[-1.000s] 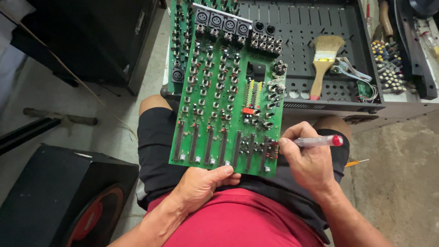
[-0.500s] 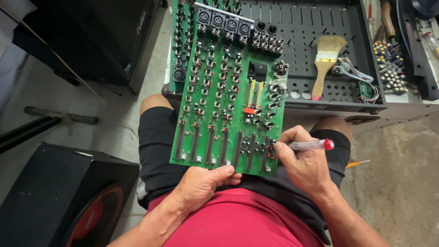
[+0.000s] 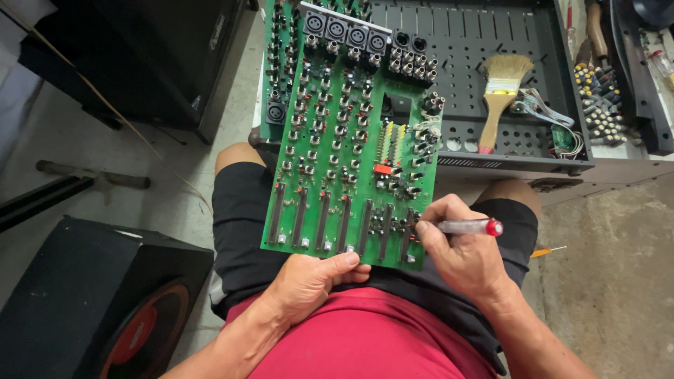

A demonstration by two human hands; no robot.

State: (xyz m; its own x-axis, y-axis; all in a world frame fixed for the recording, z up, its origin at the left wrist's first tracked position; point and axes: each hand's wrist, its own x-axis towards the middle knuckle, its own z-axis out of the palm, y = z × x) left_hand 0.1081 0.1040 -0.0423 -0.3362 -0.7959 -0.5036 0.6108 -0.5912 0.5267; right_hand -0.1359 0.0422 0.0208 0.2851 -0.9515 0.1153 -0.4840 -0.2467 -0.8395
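Observation:
A large green circuit board (image 3: 351, 161) packed with sockets, knobs and slider parts rests tilted on my lap. My left hand (image 3: 309, 281) grips its near edge from below, thumb lying along the rim. My right hand (image 3: 460, 256) holds a small screwdriver (image 3: 467, 227) with a clear handle and red end cap. Its tip is against the board's lower right corner.
A dark perforated metal chassis (image 3: 519, 84) lies ahead with a wooden-handled paintbrush (image 3: 498, 98) in it. Several knobs (image 3: 597, 105) sit at its right. A black loudspeaker (image 3: 98, 302) with a red-rimmed cone stands at my left. Bare concrete floor lies on both sides.
My right hand with the screwdriver has shifted slightly left and down toward the board's lower right corner. The board and my left hand have stayed put.

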